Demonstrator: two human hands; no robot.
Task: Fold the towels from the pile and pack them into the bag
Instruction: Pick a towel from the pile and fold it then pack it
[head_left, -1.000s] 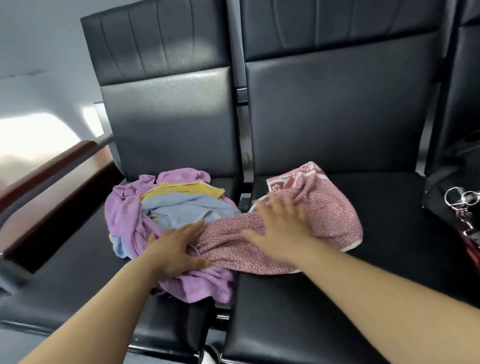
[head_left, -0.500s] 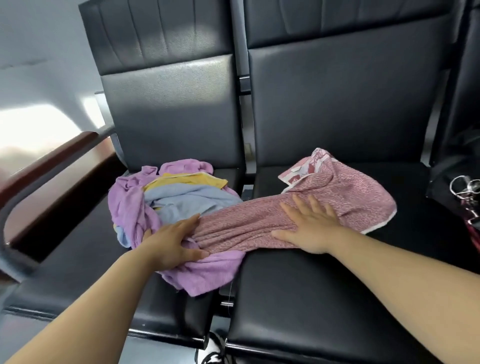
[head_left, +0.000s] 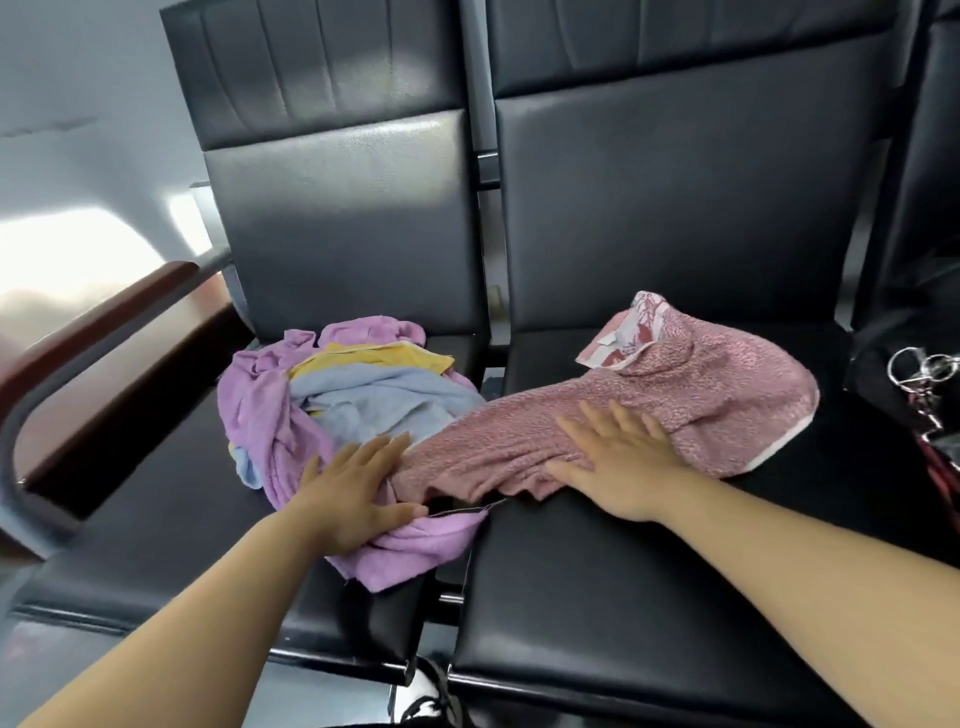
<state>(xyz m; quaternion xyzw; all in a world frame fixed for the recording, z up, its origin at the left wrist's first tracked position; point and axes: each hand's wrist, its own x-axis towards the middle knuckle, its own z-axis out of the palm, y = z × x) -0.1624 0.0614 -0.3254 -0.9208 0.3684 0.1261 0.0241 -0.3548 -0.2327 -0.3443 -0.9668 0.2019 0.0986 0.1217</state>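
Observation:
A pink speckled towel (head_left: 717, 395) with a white edge lies stretched across the right black seat (head_left: 597, 582), its left end reaching the pile. My right hand (head_left: 618, 462) presses flat on its near edge with the fingers spread. The pile of towels (head_left: 363, 395), purple, yellow and light blue, sits on the left seat (head_left: 156, 519). My left hand (head_left: 353, 493) rests flat on the purple towel where the pink towel's left end meets it. A black bag (head_left: 893, 364) with a metal key ring shows at the far right edge.
Tall black backrests (head_left: 675, 208) stand behind both seats. A dark wooden armrest (head_left: 104, 322) on a grey frame runs along the left. A gap separates the two seat cushions. A shoe (head_left: 426, 706) shows on the floor below.
The pink towel has been drawn further right across the right seat and lies flatter. My right hand slid right along it. My left hand stays on the pile.

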